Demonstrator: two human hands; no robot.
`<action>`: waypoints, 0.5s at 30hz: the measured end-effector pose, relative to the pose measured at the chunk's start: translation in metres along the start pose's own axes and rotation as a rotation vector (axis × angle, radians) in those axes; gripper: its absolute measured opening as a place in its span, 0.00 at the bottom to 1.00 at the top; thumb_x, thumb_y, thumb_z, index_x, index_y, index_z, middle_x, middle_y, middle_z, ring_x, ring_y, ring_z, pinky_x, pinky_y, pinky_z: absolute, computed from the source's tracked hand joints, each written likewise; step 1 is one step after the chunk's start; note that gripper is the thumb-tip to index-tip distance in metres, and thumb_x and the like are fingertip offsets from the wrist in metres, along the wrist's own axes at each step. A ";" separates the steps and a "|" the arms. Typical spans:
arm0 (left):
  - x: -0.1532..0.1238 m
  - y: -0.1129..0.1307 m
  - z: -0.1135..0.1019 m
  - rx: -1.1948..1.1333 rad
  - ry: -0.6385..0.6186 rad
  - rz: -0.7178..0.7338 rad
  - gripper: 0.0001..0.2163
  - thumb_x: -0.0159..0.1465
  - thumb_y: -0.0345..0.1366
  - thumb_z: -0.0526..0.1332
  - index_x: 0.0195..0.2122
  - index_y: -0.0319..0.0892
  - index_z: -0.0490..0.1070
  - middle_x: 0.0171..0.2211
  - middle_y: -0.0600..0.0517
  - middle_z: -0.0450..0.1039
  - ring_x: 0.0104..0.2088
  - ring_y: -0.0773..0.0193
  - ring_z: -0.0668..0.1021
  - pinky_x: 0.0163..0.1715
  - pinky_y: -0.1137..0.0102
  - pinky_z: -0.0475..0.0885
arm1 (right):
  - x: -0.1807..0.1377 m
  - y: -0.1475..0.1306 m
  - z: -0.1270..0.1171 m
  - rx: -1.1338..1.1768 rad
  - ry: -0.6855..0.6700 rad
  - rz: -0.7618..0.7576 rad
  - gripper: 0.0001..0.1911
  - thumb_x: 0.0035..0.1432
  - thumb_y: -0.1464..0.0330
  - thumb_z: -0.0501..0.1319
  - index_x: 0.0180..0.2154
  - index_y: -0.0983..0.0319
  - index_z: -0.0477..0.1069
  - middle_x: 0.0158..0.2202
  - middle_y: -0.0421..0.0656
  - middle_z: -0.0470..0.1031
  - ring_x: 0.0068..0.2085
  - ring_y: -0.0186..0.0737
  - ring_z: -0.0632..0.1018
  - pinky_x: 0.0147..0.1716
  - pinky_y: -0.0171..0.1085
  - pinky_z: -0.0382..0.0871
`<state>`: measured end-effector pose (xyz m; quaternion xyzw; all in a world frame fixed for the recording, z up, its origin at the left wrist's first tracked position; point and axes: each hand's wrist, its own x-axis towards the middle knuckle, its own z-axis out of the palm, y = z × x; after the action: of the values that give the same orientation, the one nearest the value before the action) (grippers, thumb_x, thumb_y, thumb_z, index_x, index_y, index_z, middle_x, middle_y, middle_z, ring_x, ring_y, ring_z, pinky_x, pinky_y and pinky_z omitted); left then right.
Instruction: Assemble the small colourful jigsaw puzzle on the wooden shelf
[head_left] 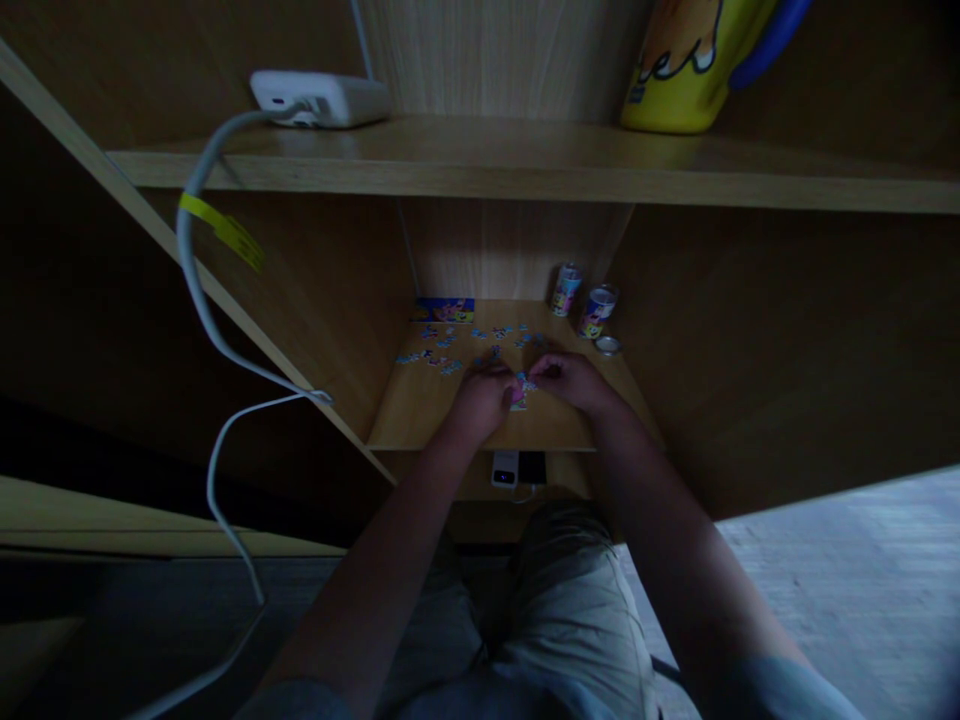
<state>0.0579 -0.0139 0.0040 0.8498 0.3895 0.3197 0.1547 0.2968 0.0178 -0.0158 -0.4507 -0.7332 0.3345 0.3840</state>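
Note:
Over the lower wooden shelf (pixel 420 420), my left hand (pixel 487 395) is closed, its thumb pressed on a small cluster of jigsaw puzzle pieces (pixel 519 406). My right hand (pixel 568 378) faces it from the right, finger and thumb pinched at the edge of the same cluster. The fingers partly cover these pieces, so how they fit together is hidden. Loose jigsaw pieces (pixel 439 361) lie scattered beyond and left of my hands. More pieces (pixel 501 333) are spread farther back.
A picture card (pixel 445 310) lies at the back left. Two printed cans (pixel 566 290) (pixel 596 312) stand back right beside a round lid (pixel 607 346). Above, the upper shelf (pixel 480 165) carries a white charger (pixel 322 98) and a yellow mug (pixel 675 75). A cable (pixel 196 270) hangs left.

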 end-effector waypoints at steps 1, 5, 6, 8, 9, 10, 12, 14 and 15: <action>0.000 0.000 0.000 0.005 0.004 0.005 0.13 0.67 0.21 0.63 0.33 0.46 0.81 0.39 0.50 0.84 0.42 0.55 0.84 0.60 0.53 0.79 | 0.000 0.000 0.000 -0.003 -0.003 -0.004 0.11 0.60 0.56 0.70 0.36 0.56 0.84 0.36 0.42 0.87 0.38 0.43 0.84 0.42 0.41 0.77; -0.001 -0.004 0.003 0.023 0.018 0.023 0.12 0.68 0.22 0.63 0.33 0.46 0.81 0.39 0.51 0.84 0.43 0.57 0.84 0.58 0.55 0.81 | 0.001 0.001 -0.001 -0.022 0.003 -0.020 0.11 0.61 0.55 0.70 0.36 0.56 0.84 0.36 0.42 0.87 0.38 0.43 0.83 0.42 0.41 0.77; -0.001 -0.005 0.004 0.028 0.018 0.019 0.12 0.68 0.22 0.63 0.34 0.46 0.81 0.40 0.50 0.84 0.43 0.57 0.85 0.57 0.56 0.81 | 0.001 0.001 -0.001 -0.023 0.006 -0.021 0.12 0.61 0.55 0.71 0.36 0.56 0.84 0.36 0.43 0.87 0.38 0.44 0.83 0.41 0.41 0.77; 0.000 -0.007 0.005 0.037 0.014 0.011 0.12 0.68 0.22 0.63 0.34 0.46 0.82 0.40 0.50 0.85 0.43 0.57 0.85 0.57 0.56 0.81 | 0.001 0.003 -0.001 -0.017 0.009 -0.023 0.14 0.63 0.53 0.71 0.37 0.56 0.84 0.37 0.43 0.87 0.39 0.44 0.84 0.42 0.41 0.77; 0.000 -0.007 0.005 0.039 0.008 0.011 0.12 0.68 0.22 0.63 0.34 0.46 0.82 0.40 0.50 0.85 0.43 0.57 0.85 0.57 0.56 0.81 | 0.001 0.003 -0.002 -0.018 0.015 -0.025 0.15 0.64 0.51 0.70 0.37 0.56 0.84 0.38 0.43 0.87 0.39 0.45 0.84 0.43 0.42 0.77; 0.000 -0.008 0.005 0.039 0.002 0.011 0.12 0.68 0.22 0.63 0.34 0.46 0.82 0.40 0.50 0.85 0.44 0.57 0.85 0.57 0.57 0.81 | 0.001 0.004 -0.002 -0.023 0.025 -0.026 0.17 0.65 0.50 0.69 0.38 0.56 0.83 0.38 0.43 0.87 0.40 0.45 0.84 0.43 0.42 0.77; 0.000 -0.007 0.005 0.040 -0.009 0.013 0.12 0.69 0.22 0.63 0.34 0.45 0.81 0.40 0.50 0.85 0.44 0.57 0.85 0.57 0.57 0.80 | 0.000 0.004 -0.004 -0.052 0.059 -0.020 0.21 0.68 0.47 0.67 0.38 0.56 0.83 0.38 0.44 0.87 0.40 0.46 0.83 0.43 0.42 0.77; 0.001 -0.006 0.004 0.048 -0.008 0.012 0.12 0.69 0.22 0.63 0.34 0.45 0.81 0.40 0.51 0.85 0.44 0.57 0.85 0.58 0.57 0.79 | -0.001 0.003 -0.005 -0.089 0.088 -0.006 0.25 0.69 0.43 0.66 0.36 0.57 0.82 0.35 0.44 0.85 0.39 0.46 0.82 0.41 0.41 0.76; 0.001 -0.006 0.004 0.056 -0.004 0.011 0.12 0.69 0.22 0.63 0.34 0.45 0.81 0.40 0.51 0.85 0.44 0.56 0.85 0.59 0.56 0.79 | -0.001 0.002 -0.006 -0.103 0.095 0.000 0.26 0.69 0.42 0.65 0.34 0.57 0.81 0.33 0.44 0.84 0.38 0.46 0.82 0.40 0.41 0.75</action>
<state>0.0575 -0.0100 -0.0013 0.8565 0.3933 0.3079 0.1300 0.3031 0.0186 -0.0154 -0.4854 -0.7303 0.2744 0.3947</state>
